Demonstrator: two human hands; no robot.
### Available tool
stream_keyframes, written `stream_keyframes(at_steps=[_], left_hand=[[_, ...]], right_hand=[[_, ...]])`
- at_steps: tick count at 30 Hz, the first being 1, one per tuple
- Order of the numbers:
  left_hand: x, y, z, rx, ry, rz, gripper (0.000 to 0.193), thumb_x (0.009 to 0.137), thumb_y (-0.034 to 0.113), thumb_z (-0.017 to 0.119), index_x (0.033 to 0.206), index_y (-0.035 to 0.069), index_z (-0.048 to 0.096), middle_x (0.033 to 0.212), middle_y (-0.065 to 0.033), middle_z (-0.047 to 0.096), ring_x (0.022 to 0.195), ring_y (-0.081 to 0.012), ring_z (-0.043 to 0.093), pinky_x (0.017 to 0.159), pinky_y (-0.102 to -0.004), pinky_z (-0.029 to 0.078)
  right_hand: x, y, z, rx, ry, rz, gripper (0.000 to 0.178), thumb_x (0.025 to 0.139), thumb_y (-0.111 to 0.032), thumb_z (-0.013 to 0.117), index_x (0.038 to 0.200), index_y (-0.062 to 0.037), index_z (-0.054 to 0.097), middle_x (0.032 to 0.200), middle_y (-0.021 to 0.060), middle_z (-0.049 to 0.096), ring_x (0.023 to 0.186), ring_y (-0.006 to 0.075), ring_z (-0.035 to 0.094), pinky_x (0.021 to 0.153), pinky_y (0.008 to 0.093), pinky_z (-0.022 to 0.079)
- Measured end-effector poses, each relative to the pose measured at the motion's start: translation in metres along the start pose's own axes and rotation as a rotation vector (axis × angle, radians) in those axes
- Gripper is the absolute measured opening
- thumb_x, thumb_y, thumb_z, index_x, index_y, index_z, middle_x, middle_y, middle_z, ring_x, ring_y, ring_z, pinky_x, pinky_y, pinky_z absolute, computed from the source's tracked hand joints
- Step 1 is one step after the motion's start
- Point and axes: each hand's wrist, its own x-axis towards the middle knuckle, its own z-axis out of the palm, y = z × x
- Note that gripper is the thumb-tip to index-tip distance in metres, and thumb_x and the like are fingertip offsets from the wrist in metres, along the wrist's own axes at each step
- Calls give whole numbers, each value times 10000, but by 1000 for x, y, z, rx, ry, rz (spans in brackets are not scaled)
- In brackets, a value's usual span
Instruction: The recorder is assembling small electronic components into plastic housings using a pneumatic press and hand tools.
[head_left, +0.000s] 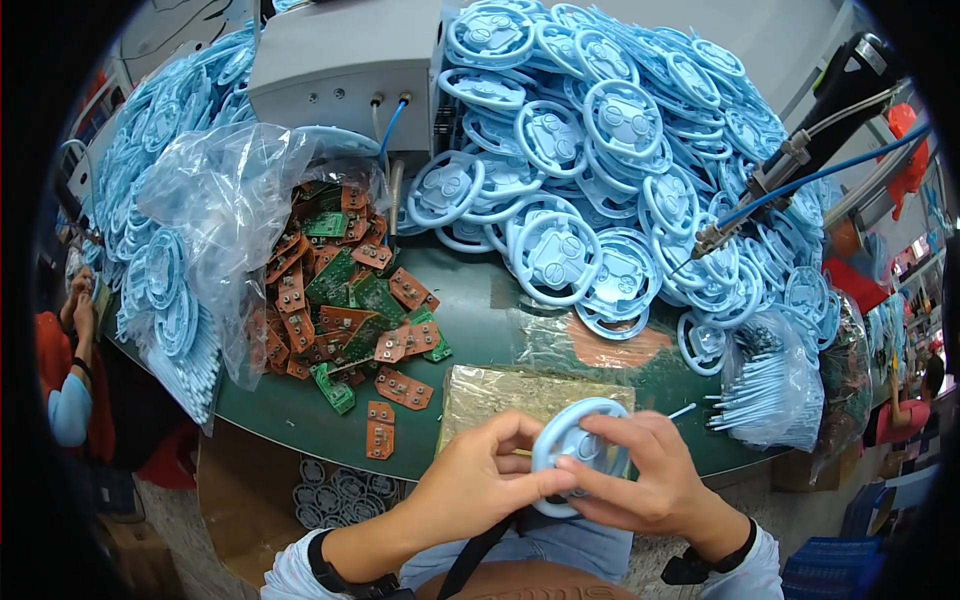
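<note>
A light blue plastic toy steering wheel [553,437] is held tilted between my two hands, above the near edge of the green table. My left hand [470,480] is closed on its left rim, thumb toward the centre. From the other side, my right hand [650,475] grips it with thumb and fingers over the hub. A thin light blue stick [682,411] sticks out beyond my right fingers; whether they hold it I cannot tell. Just behind the wheel lies a block wrapped in clear tape [490,400].
Orange and green circuit boards [330,320] are heaped left of the block. A tall pile of blue wheels [555,255] fills the back. Bagged blue sticks [770,390] lie right. A grey metal box [345,75] stands behind; a metal-tipped tool [740,215] hangs at right.
</note>
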Motion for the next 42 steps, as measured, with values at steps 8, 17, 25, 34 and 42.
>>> stream_keyframes(at_steps=[8,17,25,34,42], left_hand=[[-8,-7,-8,-66,79,190,611,863,-18,704,1393,-44,402,1240,-121,578,1083,-175,616,941,-304,518],[-8,-22,-17,175,136,270,603,864,37,726,1407,-15,471,1316,-112,563,1156,-160,561,964,-298,480],[26,9,-30,955,-67,623,558,857,154,703,1361,5,514,1501,-199,406,1364,-337,430,1114,-418,345],[23,-4,-17,1380,-188,486,1064,638,219,876,1468,-44,264,1542,-277,227,1345,-454,384,1120,-480,346],[32,9,-22,1604,-153,434,918,662,296,852,1434,65,412,1474,-170,400,1325,-369,444,1094,-612,306]], right_hand=[[-22,-12,20,1306,340,820,463,812,-34,782,1203,22,542,1143,113,626,1008,162,632,926,305,513],[15,-2,13,969,218,684,244,812,-54,787,1002,19,652,906,67,683,814,118,648,695,261,519],[0,12,37,-114,73,-48,280,734,-189,751,979,-76,677,1061,110,661,862,268,676,699,366,556],[56,56,-102,-46,959,332,430,977,-145,570,1350,30,447,1241,161,589,1131,205,583,946,322,478],[62,102,-133,896,658,32,447,959,-217,559,1304,51,461,1130,175,635,1047,325,660,958,519,541]])
